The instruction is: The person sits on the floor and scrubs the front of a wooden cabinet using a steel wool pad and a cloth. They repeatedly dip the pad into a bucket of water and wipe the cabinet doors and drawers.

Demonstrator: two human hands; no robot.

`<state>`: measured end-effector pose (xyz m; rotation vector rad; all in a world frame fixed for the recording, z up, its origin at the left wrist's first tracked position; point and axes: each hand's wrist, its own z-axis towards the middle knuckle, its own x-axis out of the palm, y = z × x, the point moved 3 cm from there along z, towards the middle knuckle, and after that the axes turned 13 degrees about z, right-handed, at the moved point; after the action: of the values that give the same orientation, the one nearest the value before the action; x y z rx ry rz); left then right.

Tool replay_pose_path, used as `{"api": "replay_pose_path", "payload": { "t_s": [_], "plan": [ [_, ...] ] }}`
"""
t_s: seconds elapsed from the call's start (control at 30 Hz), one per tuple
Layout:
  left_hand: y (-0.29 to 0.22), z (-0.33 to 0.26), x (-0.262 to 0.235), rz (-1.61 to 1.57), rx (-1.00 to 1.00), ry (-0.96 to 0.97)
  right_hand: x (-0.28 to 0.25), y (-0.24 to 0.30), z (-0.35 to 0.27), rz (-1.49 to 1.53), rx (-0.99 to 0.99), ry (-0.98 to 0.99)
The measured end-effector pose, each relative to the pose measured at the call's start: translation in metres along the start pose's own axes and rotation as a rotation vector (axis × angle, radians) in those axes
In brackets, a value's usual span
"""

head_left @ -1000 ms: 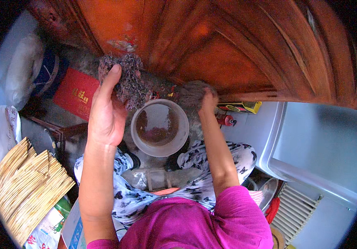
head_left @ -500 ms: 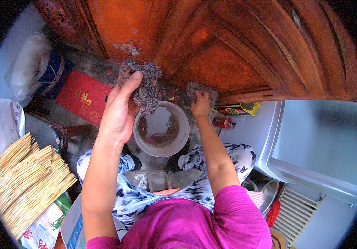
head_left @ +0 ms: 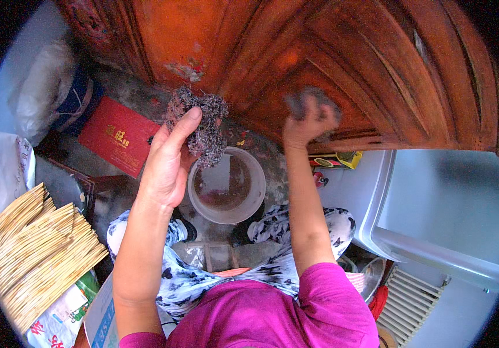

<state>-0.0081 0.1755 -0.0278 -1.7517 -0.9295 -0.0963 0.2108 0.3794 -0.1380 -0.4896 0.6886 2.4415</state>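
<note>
My left hand [head_left: 171,156] is closed on a dark, wiry steel wool scourer [head_left: 204,129], held up in the air to the left of the bucket. My right hand [head_left: 308,124] grips a grey cloth [head_left: 319,100] against the lower panel of a reddish-brown wooden door [head_left: 296,64]; hand and cloth are somewhat blurred. Between my feet and the door stands a white bucket [head_left: 258,200] with murky brownish water in it. Near the door's left panel, the paint is worn to a pale patch [head_left: 185,69].
A red box [head_left: 116,134] lies on the floor at left, by a blue container [head_left: 78,98] and a plastic bag [head_left: 43,93]. A bundle of thin straw-coloured sticks [head_left: 40,255] is at lower left. On the right are a white appliance [head_left: 441,203] and a slatted rack [head_left: 409,304].
My right hand with the cloth has moved up and to the right, from the door's bottom edge onto its panel. The left hand still holds the scourer, nearly in place.
</note>
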Motion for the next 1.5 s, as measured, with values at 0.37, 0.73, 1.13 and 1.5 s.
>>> {"api": "replay_pose_path", "payload": {
  "t_s": [0.37,0.73,1.13,1.5],
  "plan": [
    [-0.002,0.006,-0.016,-0.04,0.024,0.021,0.019,-0.006,-0.057,0.275,0.407,0.17],
    [-0.005,0.0,-0.012,-0.049,0.015,-0.049,0.076,0.027,-0.01,0.021,-0.446,0.09],
    [-0.001,0.008,-0.004,-0.026,0.031,-0.048,0.065,-0.002,-0.08,0.225,-0.159,0.769],
    [-0.003,0.01,-0.009,-0.03,0.044,-0.057,0.025,0.077,0.054,-0.004,-0.446,0.274]
  ]
}}
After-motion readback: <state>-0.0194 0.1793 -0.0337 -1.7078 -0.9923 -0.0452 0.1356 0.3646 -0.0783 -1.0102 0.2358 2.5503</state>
